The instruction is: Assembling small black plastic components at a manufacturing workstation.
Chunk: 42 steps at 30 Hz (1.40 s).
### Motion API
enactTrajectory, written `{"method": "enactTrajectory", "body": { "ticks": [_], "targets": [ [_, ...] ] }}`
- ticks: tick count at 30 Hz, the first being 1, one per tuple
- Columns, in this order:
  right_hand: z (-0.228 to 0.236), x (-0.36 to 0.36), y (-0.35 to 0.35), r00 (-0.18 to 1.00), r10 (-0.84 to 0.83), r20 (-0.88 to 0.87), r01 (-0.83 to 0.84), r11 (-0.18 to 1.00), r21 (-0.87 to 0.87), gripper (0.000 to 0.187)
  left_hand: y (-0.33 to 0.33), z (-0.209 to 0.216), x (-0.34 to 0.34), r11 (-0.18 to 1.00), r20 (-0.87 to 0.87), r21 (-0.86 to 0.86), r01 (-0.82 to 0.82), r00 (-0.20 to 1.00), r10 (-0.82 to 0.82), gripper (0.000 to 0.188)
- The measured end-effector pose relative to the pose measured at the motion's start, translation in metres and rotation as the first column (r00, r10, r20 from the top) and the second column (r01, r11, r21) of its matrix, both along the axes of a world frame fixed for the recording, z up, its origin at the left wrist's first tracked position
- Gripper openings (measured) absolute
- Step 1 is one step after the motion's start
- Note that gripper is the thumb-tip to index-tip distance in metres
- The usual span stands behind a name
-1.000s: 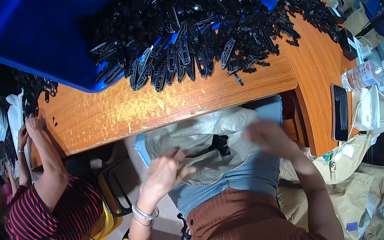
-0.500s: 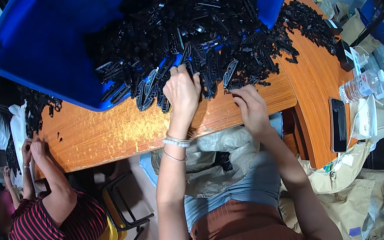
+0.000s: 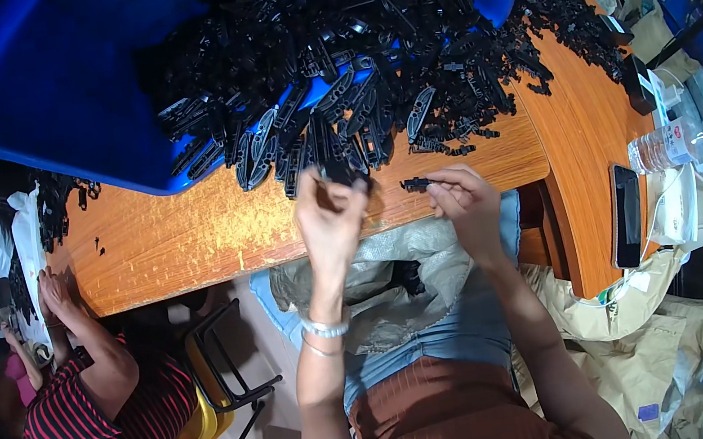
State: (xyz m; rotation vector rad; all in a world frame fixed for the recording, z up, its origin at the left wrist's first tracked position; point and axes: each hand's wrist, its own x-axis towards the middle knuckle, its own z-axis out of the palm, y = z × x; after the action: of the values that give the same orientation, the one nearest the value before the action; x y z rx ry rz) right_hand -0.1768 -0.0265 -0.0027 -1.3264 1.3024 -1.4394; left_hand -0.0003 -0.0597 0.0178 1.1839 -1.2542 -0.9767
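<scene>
My right hand (image 3: 469,200), above the table's near edge, pinches a small black plastic part (image 3: 415,184) that sticks out to the left of its fingertips. My left hand (image 3: 329,218), with bracelets at the wrist, is blurred by motion. Its fingers close on a larger black plastic part (image 3: 343,172), partly smeared. Just beyond both hands lies a heap of black plastic parts (image 3: 300,54), some long and curved, spilling out of a tipped blue bin (image 3: 49,142) onto the wooden table (image 3: 181,236).
More small black parts (image 3: 564,29) are heaped at the right. A phone (image 3: 626,215) and a water bottle (image 3: 663,147) are on the right side. A grey sack (image 3: 381,297) lies over my lap. At the left, another person in a striped top (image 3: 109,419) works at the table.
My left hand has drawn back from the heap with a black part. My right hand has lifted off the table edge of the heap, and a small black part now shows in its fingers.
</scene>
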Motion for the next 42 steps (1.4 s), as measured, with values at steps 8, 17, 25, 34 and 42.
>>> {"method": "enactTrajectory", "body": {
  "ticks": [8,17,25,34,42],
  "targets": [
    [0.028,0.006,0.02,0.984,0.177,0.0,-0.177,0.981,-0.081,0.012,0.049,0.014,-0.003,0.943,-0.231,0.164,0.29,0.941,-0.249,0.022],
    [0.039,0.01,0.024,0.88,0.022,-0.474,-0.166,0.95,-0.264,0.014,0.056,0.019,0.002,0.898,-0.393,0.26,0.355,0.888,-0.237,0.021],
    [0.028,0.004,0.036,0.936,0.307,-0.171,-0.291,0.95,0.111,0.025,0.063,0.012,0.005,0.905,-0.206,0.248,0.345,0.932,-0.299,0.018],
    [-0.001,-0.022,0.018,0.836,0.401,-0.375,-0.461,0.883,-0.084,0.015,0.004,0.033,0.009,0.96,0.508,-0.093,0.263,0.842,-0.182,0.011],
    [0.007,-0.013,-0.047,0.642,-0.264,-0.72,-0.074,0.913,-0.401,0.012,-0.081,0.018,-0.025,0.952,0.824,-0.288,0.106,0.533,0.19,0.025]
  ]
}}
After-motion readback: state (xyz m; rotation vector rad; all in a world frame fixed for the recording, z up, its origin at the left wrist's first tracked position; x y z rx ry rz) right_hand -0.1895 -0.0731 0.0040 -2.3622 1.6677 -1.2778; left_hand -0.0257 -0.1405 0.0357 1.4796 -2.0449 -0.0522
